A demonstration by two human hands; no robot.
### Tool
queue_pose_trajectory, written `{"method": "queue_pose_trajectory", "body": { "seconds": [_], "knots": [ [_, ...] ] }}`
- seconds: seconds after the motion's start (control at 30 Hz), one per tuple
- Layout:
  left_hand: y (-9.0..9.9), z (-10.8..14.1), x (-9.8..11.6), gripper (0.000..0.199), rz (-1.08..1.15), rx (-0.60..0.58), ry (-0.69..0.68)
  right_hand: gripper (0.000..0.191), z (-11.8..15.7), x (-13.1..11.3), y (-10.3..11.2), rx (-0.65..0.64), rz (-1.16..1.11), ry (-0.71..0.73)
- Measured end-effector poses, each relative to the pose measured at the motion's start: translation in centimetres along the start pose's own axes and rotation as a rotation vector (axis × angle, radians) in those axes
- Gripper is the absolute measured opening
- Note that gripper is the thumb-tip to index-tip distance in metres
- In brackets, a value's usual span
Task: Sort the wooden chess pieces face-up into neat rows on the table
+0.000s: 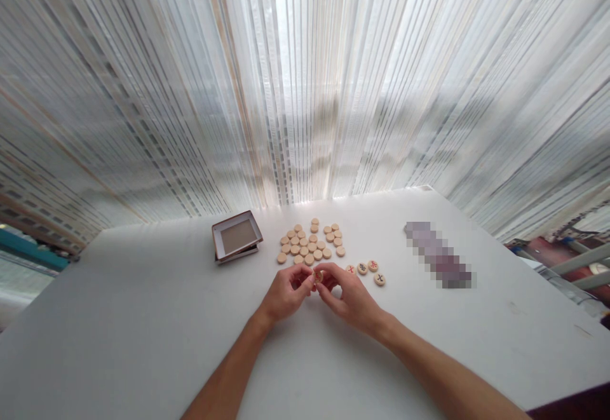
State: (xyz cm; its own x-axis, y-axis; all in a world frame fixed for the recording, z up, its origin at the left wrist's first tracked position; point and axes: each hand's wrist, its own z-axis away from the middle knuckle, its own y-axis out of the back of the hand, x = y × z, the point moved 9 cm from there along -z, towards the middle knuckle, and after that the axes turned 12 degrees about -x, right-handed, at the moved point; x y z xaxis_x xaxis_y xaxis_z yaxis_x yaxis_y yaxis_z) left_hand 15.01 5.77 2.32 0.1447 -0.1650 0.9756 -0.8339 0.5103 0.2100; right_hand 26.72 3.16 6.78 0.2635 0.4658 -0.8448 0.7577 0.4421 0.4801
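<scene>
Between my two hands is a round wooden xiangqi piece (318, 276) with a red character facing up. My left hand (287, 291) pinches its left side with thumb and fingers. On the other side, my right hand (350, 296) has its thumb and index finger closed around the piece. Just beyond my hands lies a group of blank-faced wooden pieces (304, 251), spread loosely. Right of my right hand are several face-up pieces (373, 265) with red or black characters, one partly covered by my fingers.
A shallow open box (237, 237) sits at the back left of the white table (143, 318), resting on another box part. At the right is a blurred-out, pixelated object (438, 255). A striped sheer curtain (305, 89) hangs along the table's far edge.
</scene>
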Motion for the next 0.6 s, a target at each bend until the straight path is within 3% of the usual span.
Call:
{"method": "queue_pose_trajectory", "body": {
  "seconds": [0.33, 0.6],
  "knots": [
    [0.13, 0.06, -0.38, 0.023, -0.075, 0.041, 0.034, 0.023, 0.31, 0.35, -0.1, 0.006, 0.169, 0.009],
    [-0.18, 0.07, 0.29, 0.027, -0.021, 0.001, 0.006, 0.02, 0.35, 0.47, 0.31, 0.049, 0.165, -0.022]
  ]
}}
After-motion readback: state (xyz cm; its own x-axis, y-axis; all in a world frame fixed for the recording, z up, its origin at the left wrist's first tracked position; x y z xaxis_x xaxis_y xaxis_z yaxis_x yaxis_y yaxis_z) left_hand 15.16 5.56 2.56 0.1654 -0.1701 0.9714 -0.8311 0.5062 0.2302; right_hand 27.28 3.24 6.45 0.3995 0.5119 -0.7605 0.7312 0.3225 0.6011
